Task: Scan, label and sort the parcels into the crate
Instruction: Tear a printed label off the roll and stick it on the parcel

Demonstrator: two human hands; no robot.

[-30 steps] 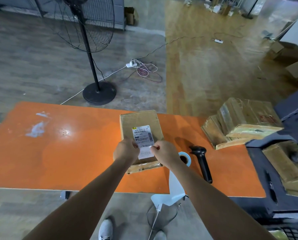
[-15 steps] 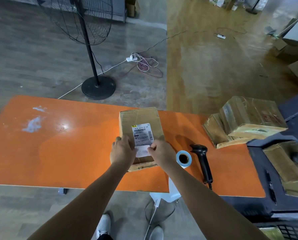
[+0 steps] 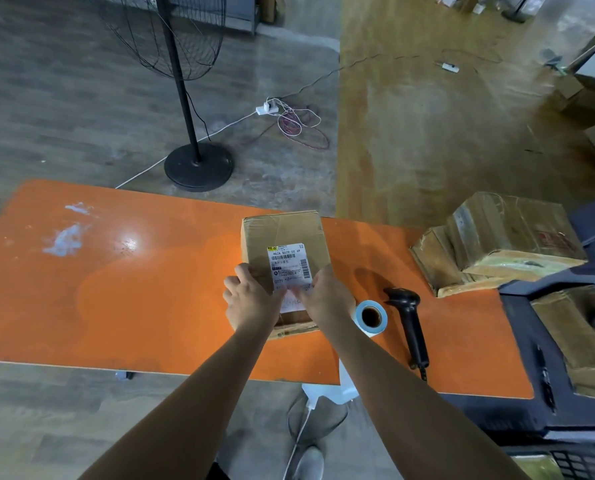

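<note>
Parcel [image 3: 282,244], a taped brown cardboard box, lies flat on the orange table [image 3: 116,289] near its front edge, straight ahead of the person. A white shipping label [image 3: 289,265] with barcodes is stuck on its top face.

Both forearms reach in from below. The left hand [image 3: 251,303] rests on the near left part of the box with its fingers laid over the top, touching the lower left of the label. The right hand [image 3: 327,296] rests on the near right part, its fingers pressing on the lower right of the label. Neither hand grips anything, and the patch of label between them is blurred.

Just right of the right wrist a label roll [image 3: 370,317] with a pale blue edge lies on the table, and a white strip [image 3: 346,386] hangs from it over the table's front edge. Beside the roll lies a black handheld scanner [image 3: 408,317], head pointing away and cable trailing off the front edge.

Further right, two taped parcels [image 3: 503,237] are stacked at the table's end. Beyond the end, another brown parcel [image 3: 580,337] shows against a dark blue structure [image 3: 517,327]; I cannot tell whether it sits in or on it. A pen [image 3: 545,375] lies on the dark surface.

Behind the table, a black pedestal fan [image 3: 199,166] stands on the grey floor, with a white power strip [image 3: 266,108] and tangled cables [image 3: 303,129] beyond it.
</note>
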